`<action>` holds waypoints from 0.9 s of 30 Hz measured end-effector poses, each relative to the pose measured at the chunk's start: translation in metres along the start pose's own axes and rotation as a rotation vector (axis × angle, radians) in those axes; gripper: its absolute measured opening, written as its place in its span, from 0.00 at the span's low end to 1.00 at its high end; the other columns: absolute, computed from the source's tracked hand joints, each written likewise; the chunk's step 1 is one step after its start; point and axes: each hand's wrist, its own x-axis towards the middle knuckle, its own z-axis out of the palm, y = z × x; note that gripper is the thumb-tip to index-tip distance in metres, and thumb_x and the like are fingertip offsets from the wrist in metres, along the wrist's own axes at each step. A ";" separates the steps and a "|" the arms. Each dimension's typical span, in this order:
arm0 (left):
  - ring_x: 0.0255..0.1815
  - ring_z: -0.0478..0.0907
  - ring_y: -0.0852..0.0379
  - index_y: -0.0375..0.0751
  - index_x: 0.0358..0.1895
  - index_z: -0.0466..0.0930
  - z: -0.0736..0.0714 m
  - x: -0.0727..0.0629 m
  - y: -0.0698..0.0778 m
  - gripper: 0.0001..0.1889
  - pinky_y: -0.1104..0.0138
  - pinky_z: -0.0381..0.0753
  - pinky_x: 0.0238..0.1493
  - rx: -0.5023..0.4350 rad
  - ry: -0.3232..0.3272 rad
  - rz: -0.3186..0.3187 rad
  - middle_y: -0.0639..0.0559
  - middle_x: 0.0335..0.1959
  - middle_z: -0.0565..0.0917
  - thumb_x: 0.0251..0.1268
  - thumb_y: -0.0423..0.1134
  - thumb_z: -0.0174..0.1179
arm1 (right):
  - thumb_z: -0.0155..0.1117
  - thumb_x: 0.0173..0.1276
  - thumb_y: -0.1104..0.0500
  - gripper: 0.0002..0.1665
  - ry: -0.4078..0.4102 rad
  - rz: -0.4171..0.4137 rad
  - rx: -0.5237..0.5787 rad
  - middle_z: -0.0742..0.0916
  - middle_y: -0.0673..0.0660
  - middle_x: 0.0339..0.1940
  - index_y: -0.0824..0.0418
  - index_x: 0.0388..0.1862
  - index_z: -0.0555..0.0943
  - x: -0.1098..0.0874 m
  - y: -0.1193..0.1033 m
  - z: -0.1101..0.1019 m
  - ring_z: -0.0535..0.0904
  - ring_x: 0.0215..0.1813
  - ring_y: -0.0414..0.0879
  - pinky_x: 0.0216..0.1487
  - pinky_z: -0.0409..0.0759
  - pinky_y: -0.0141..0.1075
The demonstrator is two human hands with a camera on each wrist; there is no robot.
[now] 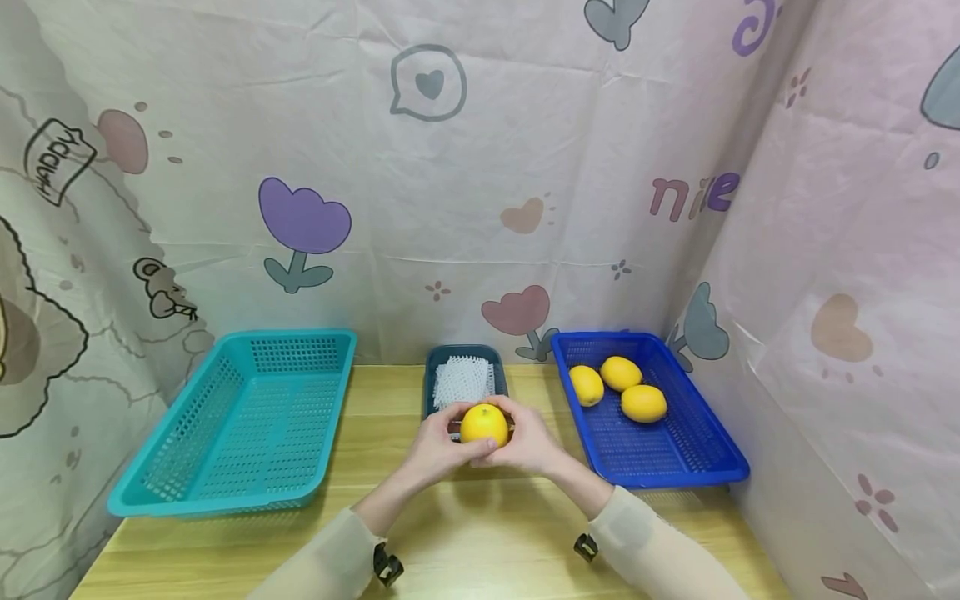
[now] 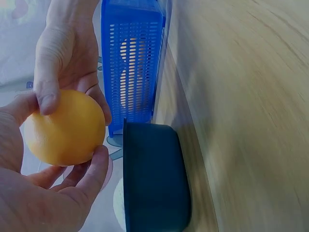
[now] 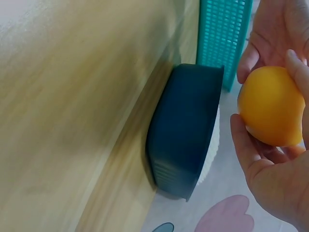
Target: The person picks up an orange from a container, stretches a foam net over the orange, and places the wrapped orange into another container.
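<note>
Between both hands is a round yellow citrus fruit, its stem spot facing up; it looks more orange in the wrist views. My left hand curls its fingers and thumb round one side of the fruit. From the other side my right hand grips it too, the fingertips of both hands close around it. They hold it up in front of a small dark teal bin, above the table. White foam netting fills that bin, its near end hidden behind the hands.
To the left stands a turquoise slotted basket with nothing in it. A blue slotted basket on the right contains three yellow fruits. Behind the wooden table hangs a printed cloth, which also encloses both sides.
</note>
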 end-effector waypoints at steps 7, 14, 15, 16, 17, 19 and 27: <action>0.56 0.87 0.50 0.45 0.66 0.86 -0.007 -0.006 -0.008 0.34 0.60 0.88 0.56 0.027 0.010 -0.026 0.47 0.62 0.91 0.58 0.50 0.85 | 0.93 0.55 0.50 0.49 -0.095 -0.002 0.014 0.91 0.54 0.67 0.53 0.75 0.81 -0.001 0.000 0.005 0.87 0.57 0.45 0.62 0.87 0.37; 0.53 0.86 0.53 0.43 0.64 0.86 -0.009 -0.012 -0.015 0.33 0.61 0.87 0.54 0.060 0.010 -0.039 0.47 0.59 0.91 0.55 0.49 0.87 | 0.93 0.56 0.50 0.48 -0.127 0.017 0.029 0.91 0.51 0.67 0.51 0.75 0.81 -0.005 0.001 0.013 0.86 0.57 0.43 0.63 0.88 0.41; 0.52 0.86 0.53 0.43 0.63 0.86 -0.009 -0.013 -0.015 0.33 0.61 0.87 0.54 0.061 0.011 -0.038 0.47 0.59 0.91 0.55 0.49 0.87 | 0.93 0.56 0.50 0.48 -0.125 0.015 0.029 0.91 0.51 0.67 0.51 0.75 0.81 -0.005 0.001 0.014 0.86 0.57 0.43 0.63 0.88 0.40; 0.52 0.86 0.53 0.44 0.63 0.87 -0.009 -0.014 -0.015 0.33 0.61 0.87 0.53 0.066 0.010 -0.032 0.47 0.58 0.92 0.55 0.49 0.87 | 0.93 0.56 0.51 0.48 -0.124 0.014 0.032 0.91 0.51 0.67 0.51 0.75 0.81 -0.006 0.001 0.014 0.87 0.57 0.43 0.63 0.88 0.40; 0.52 0.86 0.54 0.44 0.63 0.87 -0.009 -0.014 -0.016 0.32 0.61 0.87 0.53 0.072 0.008 -0.029 0.47 0.58 0.92 0.55 0.49 0.86 | 0.94 0.56 0.51 0.49 -0.125 0.015 0.037 0.91 0.51 0.67 0.51 0.75 0.81 -0.006 0.001 0.015 0.87 0.57 0.43 0.62 0.88 0.39; 0.52 0.86 0.53 0.44 0.63 0.86 -0.010 -0.016 -0.016 0.33 0.60 0.88 0.54 0.083 -0.001 -0.031 0.47 0.59 0.91 0.55 0.49 0.86 | 0.94 0.56 0.52 0.49 -0.128 0.016 0.048 0.91 0.52 0.67 0.51 0.75 0.81 -0.007 0.002 0.017 0.87 0.58 0.43 0.63 0.88 0.37; 0.50 0.85 0.56 0.40 0.67 0.85 -0.009 -0.025 -0.022 0.36 0.65 0.87 0.53 0.114 -0.049 -0.047 0.45 0.59 0.91 0.55 0.48 0.86 | 0.94 0.56 0.50 0.48 -0.160 0.000 0.029 0.91 0.53 0.66 0.51 0.74 0.81 -0.016 0.007 0.023 0.86 0.57 0.40 0.59 0.90 0.34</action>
